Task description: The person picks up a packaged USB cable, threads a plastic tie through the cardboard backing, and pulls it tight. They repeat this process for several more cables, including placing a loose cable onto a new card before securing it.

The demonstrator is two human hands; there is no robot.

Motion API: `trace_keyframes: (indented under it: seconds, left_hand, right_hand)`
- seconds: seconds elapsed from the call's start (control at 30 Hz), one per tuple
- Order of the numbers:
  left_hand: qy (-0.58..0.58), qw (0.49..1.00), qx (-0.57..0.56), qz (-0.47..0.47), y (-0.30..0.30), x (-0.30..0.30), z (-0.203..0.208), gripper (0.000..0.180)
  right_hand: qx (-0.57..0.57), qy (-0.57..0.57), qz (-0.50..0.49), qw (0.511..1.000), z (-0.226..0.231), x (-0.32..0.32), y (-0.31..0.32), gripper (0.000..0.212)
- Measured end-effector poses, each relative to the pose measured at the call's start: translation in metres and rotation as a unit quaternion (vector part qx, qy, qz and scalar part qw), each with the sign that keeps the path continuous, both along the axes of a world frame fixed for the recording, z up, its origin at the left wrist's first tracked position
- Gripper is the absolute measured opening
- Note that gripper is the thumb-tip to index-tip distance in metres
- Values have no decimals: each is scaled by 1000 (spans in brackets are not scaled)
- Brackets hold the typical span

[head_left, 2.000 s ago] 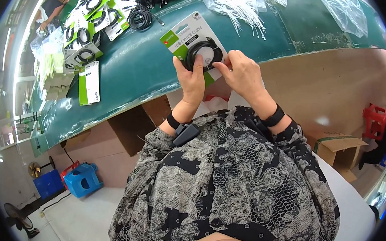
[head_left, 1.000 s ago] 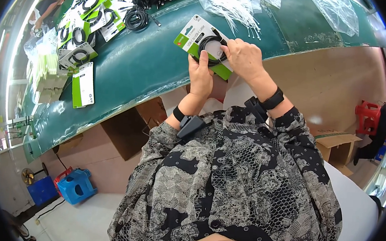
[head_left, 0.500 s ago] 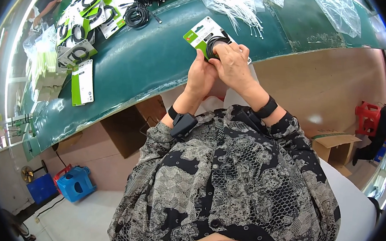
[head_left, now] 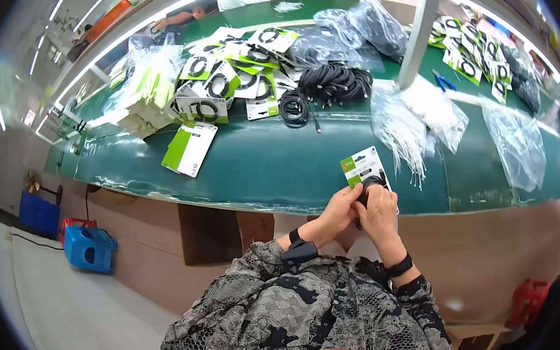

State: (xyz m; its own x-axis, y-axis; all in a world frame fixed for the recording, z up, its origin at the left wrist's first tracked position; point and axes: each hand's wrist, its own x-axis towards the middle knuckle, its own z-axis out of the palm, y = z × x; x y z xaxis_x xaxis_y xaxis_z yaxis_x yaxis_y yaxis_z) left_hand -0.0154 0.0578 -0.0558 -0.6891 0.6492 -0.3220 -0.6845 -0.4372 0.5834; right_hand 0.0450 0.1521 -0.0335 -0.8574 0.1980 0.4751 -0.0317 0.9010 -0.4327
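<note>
Just beyond the table's front edge, my two hands are together around a green-and-white backing card (head_left: 362, 164) with a black coiled cable (head_left: 373, 182) against it. My left hand (head_left: 338, 208) grips the lower left side of the card, thumb along its edge. The fingers of my right hand (head_left: 380, 208) are closed on the coiled cable over the card's lower part. What lies under the right fingertips is hidden. To the left, a single card (head_left: 188, 149) lies flat on the table without a visible cable.
On the green table (head_left: 280, 168) are heaped carded cables (head_left: 218, 81), a bundle of black cables (head_left: 336, 84), a loose coil (head_left: 294, 108), white cable ties (head_left: 404, 145) and plastic bags (head_left: 513, 137). A metal post (head_left: 420, 38) rises near blue-handled pliers (head_left: 444, 81). Below stands a blue stool (head_left: 90, 248).
The view has tilted up and shows more of the table's far side. Both hands still hold the card and cable, with the right fingers drawn in closer around the coil.
</note>
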Motion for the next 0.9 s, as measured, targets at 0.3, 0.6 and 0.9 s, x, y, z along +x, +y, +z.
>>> trace_keyframes:
  seconds: [0.3,0.6,0.9]
  left_hand:
    - [-39,999,38,1,-7,-7,-7,24]
    - [34,997,-50,42,-10,-10,-23,24]
    - [4,998,0,66,-12,-29,12,26]
  right_hand:
    - [16,-51,22,998,7,-16,-1,20]
    - [34,-9,14,999,-5,-26,-6,15]
    - [27,86,52,995,10,-17,9,29]
